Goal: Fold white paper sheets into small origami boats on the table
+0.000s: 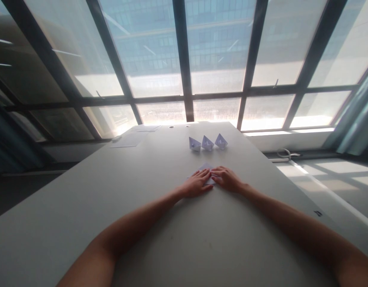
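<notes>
A folded piece of white paper lies flat on the grey table, and both my hands press down on it. My left hand rests on its left part with fingers stretched flat. My right hand lies on its right part, fingers also flat and pointing left. The fingertips of both hands meet over the middle of the paper. Most of the sheet is hidden under my hands. Beyond it stand three folded paper boats in a row.
Loose white sheets lie at the table's far left, near its back edge. A large window wall with dark frames rises behind the table. The table's right edge runs close to my right arm, with sunlit floor beyond.
</notes>
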Demonstrator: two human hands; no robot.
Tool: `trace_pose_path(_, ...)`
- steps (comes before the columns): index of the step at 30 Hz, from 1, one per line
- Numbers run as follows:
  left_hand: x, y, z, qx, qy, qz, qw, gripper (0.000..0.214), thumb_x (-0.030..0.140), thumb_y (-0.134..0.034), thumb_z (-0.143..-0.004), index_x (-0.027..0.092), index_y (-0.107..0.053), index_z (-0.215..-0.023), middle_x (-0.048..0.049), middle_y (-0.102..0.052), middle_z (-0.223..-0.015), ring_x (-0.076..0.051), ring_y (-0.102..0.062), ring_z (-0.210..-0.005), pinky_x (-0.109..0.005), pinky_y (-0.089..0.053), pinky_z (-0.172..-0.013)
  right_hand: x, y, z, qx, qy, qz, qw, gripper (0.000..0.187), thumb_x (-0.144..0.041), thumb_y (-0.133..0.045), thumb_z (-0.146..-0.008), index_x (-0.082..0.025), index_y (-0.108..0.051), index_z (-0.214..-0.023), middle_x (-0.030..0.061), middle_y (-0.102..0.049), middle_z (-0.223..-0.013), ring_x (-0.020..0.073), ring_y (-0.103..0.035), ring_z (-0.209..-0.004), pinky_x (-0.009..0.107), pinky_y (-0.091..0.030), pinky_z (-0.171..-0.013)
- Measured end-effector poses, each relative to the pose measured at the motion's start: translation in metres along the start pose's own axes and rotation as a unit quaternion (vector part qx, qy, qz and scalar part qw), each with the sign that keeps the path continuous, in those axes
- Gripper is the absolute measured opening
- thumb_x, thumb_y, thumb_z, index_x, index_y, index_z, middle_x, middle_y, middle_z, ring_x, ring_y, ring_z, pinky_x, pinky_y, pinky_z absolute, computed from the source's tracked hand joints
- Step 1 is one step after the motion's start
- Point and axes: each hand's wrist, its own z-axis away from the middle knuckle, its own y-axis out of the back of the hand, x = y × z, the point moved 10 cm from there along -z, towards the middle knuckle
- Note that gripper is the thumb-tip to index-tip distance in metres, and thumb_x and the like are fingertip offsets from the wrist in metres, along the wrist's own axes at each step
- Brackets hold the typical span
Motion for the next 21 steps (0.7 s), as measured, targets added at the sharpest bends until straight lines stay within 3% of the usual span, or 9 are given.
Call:
trace_pose_path(7,-0.002,0.01,-0.006,0.026,-0.02,0.045,0.998,0.065,0.056,-0.047,-0.097,0.022,-0.036,-0.153,-0.0092,-0.035,-0.158,-0.026,-0.031,-0.146,-0.043,-0.023,-0.121,-0.006,-0.002,0.001,-0.029,0.031,-0.017,0.999,0.05,-0.04,-0.066,-0.088,-0.028,-0.06,-0.135,0.0056,-0.062,-0.137,0.0262,-0.056,-0.126,0.042,-0.043,-0.107)
trace_pose_path(11,-0.008,0.013,-0.007,0.03,-0.026,0.069,0.997,0.061,0.051,-0.049,-0.098,0.019,-0.042,-0.15,-0.0109,-0.039,-0.155,-0.027,-0.035,-0.144,-0.043,-0.027,-0.12,-0.003,-0.002,0.004,-0.052,0.064,-0.041,0.996,0.048,-0.039,-0.065,-0.088,-0.029,-0.061,-0.135,0.0038,-0.061,-0.137,0.0249,-0.055,-0.128,0.04,-0.041,-0.109)
trace_pose_path(17,-0.007,0.014,-0.004,0.028,-0.04,0.052,0.997,0.071,0.056,-0.055,-0.094,0.015,-0.04,-0.151,-0.0149,-0.037,-0.156,-0.028,-0.033,-0.145,-0.044,-0.026,-0.12,0.002,-0.003,0.003,-0.053,0.048,-0.056,0.996,0.046,-0.043,-0.067,-0.086,-0.026,-0.066,-0.129,0.0062,-0.06,-0.137,0.0254,-0.055,-0.129,0.039,-0.04,-0.111)
trace_pose_path(21,-0.006,0.014,-0.004,0.026,-0.046,0.047,0.998,0.062,0.051,-0.048,-0.099,0.017,-0.042,-0.15,-0.0139,-0.038,-0.155,-0.027,-0.033,-0.145,-0.043,-0.026,-0.12,0.003,-0.004,0.003,-0.061,0.029,-0.07,0.995,0.037,-0.04,-0.061,-0.091,-0.027,-0.069,-0.125,0.0041,-0.06,-0.137,0.0247,-0.053,-0.131,0.037,-0.039,-0.111)
